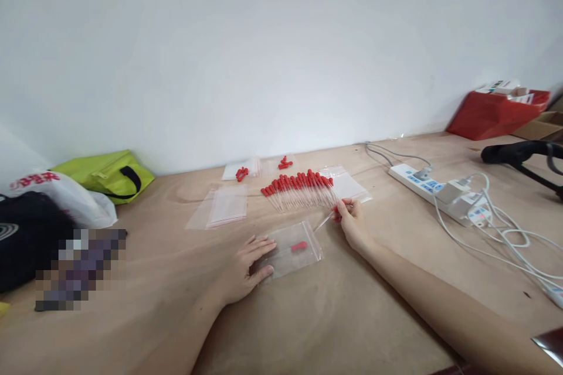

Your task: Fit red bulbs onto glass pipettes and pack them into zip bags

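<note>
A clear zip bag (pixel 285 259) lies flat on the table with a red rubber bulb (pixel 299 246) inside it. My left hand (pixel 248 266) rests on the bag's left end, fingers stretched out and lying flat. My right hand (pixel 349 220) is closed on a dropper (pixel 324 221); its thin clear tube slants down-left towards the bag's right-hand opening, and the fingers partly hide its red end. Just beyond the hands, a row of red-topped droppers (pixel 299 184) is lined up side by side, bulbs towards the wall.
Empty zip bags (pixel 226 205) lie left of the row, another bag (pixel 352 184) right of it. Loose red bulbs (pixel 241 174) and more bulbs (pixel 285 163) sit behind. A power strip (pixel 435 190) with cables stands right; a green bag (pixel 105 176) and white plastic bag (pixel 83 199) left.
</note>
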Demonstrator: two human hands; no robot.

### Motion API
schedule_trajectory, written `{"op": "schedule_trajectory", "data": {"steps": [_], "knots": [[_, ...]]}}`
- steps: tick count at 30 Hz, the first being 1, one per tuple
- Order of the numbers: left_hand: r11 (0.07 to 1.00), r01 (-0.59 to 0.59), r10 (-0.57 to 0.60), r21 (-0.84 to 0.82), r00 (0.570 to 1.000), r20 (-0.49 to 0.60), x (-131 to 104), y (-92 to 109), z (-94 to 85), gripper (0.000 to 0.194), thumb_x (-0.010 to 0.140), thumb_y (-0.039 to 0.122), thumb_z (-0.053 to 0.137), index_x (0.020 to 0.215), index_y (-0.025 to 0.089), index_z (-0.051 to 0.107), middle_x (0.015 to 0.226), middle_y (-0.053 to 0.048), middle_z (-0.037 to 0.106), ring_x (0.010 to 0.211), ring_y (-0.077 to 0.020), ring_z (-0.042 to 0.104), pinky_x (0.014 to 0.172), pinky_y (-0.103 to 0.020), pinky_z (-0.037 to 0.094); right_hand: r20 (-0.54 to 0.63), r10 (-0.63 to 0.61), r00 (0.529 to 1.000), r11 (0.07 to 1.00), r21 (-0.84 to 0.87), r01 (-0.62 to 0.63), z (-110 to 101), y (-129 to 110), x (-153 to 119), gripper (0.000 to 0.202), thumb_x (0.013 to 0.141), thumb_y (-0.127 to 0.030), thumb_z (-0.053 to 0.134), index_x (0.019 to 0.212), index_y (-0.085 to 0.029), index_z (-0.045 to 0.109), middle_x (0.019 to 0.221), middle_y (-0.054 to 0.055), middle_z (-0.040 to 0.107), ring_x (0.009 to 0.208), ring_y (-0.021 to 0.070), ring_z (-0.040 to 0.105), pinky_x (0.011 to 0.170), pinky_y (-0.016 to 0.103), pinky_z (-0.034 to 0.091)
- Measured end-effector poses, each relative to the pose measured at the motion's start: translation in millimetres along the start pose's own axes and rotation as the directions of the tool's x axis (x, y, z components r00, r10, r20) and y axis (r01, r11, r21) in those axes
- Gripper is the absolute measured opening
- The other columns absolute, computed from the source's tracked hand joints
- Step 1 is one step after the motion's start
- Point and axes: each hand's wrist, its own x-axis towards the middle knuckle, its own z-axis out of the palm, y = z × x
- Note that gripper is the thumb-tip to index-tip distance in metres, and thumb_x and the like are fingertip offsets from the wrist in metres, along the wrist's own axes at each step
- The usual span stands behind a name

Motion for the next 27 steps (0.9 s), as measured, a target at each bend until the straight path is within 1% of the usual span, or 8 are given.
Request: {"op": "schedule_trajectory", "data": {"steps": [3,8,11,15,20,22,23,27], "knots": [[0.999,0.030,-0.030,0.013,1.000,-0.010,-1,1,-0.6,0.046,0.082,0.039,0.049,0.126,0.026,0.043,0.128,-0.004,0.049,0.121,-0.0222,0.040,0.105,-0.047,0.025,0.064,0.096,0.993,0.990,0.098,-0.102,6,0,-9,0.042,0.064,-0.053,0.060,0.081,-0.024,0.034,0.064,-0.004,0.055,0.051,0.0125,0.054,0.052,0.028,0.046],[0.997,0.070,-0.070,0.030,0.997,0.020,-1,4,-0.8,0.047,0.083,0.039,0.047,0.127,0.023,0.041,0.130,-0.005,0.047,0.122,-0.0235,0.038,0.105,-0.047,0.025,0.369,0.170,0.914,0.979,0.039,-0.198,11,-1,-26,0.043,0.058,-0.050,0.067,0.077,-0.021,0.042,0.066,-0.003,0.058,0.054,0.0109,0.055,0.055,0.026,0.045],[0.999,0.043,-0.043,0.028,0.999,0.033,0,5,-0.2,0.046,0.084,0.038,0.046,0.127,0.025,0.040,0.130,-0.003,0.047,0.122,-0.0211,0.039,0.106,-0.046,0.023,0.488,0.120,0.864,0.987,-0.156,-0.049,7,0,-29,0.034,0.061,-0.045,0.066,0.075,-0.019,0.049,0.057,-0.005,0.051,0.048,0.0084,0.046,0.047,0.023,0.038],[1.000,-0.001,0.000,0.026,0.999,0.042,1,3,0.7,0.044,0.085,0.038,0.045,0.128,0.028,0.039,0.129,-0.001,0.048,0.122,-0.0200,0.038,0.106,-0.045,0.022,0.579,0.061,0.813,0.895,-0.392,0.212,4,0,-28,0.018,0.069,-0.035,0.062,0.073,-0.018,0.057,0.052,-0.005,0.044,0.046,0.0081,0.040,0.045,0.022,0.032],[0.999,-0.024,0.021,0.041,0.998,0.055,3,3,1.3,0.045,0.086,0.039,0.044,0.129,0.028,0.038,0.129,-0.002,0.048,0.122,-0.0196,0.039,0.107,-0.046,0.021,0.683,-0.056,0.728,0.809,-0.397,0.434,8,-4,-29,0.015,0.075,-0.027,0.055,0.069,-0.018,0.063,0.083,0.004,0.055,0.071,0.0131,0.052,0.064,0.026,0.041],[0.998,-0.039,0.037,0.046,0.998,0.051,3,2,2.3,0.044,0.086,0.038,0.044,0.128,0.027,0.039,0.129,-0.003,0.048,0.122,-0.0194,0.039,0.106,-0.046,0.021,0.710,-0.059,0.702,0.797,-0.390,0.461,7,-5,-26,0.020,0.078,-0.026,0.050,0.067,-0.017,0.064,0.083,0.005,0.057,0.077,0.0143,0.053,0.069,0.026,0.042],[0.998,-0.050,0.048,0.049,0.998,0.037,2,2,3.0,0.043,0.085,0.038,0.045,0.127,0.027,0.041,0.129,-0.003,0.047,0.122,-0.0195,0.039,0.106,-0.046,0.022,0.696,-0.057,0.715,0.788,-0.408,0.460,6,-6,-23,0.021,0.079,-0.026,0.049,0.068,-0.017,0.064,0.081,0.005,0.057,0.074,0.0141,0.053,0.067,0.026,0.042],[0.996,-0.070,0.077,0.060,0.989,-0.124,-2,-3,6.2,0.033,0.085,0.035,0.046,0.115,0.024,0.053,0.122,-0.006,0.053,0.116,-0.0202,0.046,0.103,-0.046,0.028,0.487,-0.145,0.861,0.662,-0.600,0.450,5,-11,8,0.015,0.075,-0.025,0.050,0.072,-0.016,0.062,0.071,0.003,0.058,0.060,0.0129,0.051,0.058,0.025,0.040]]}}
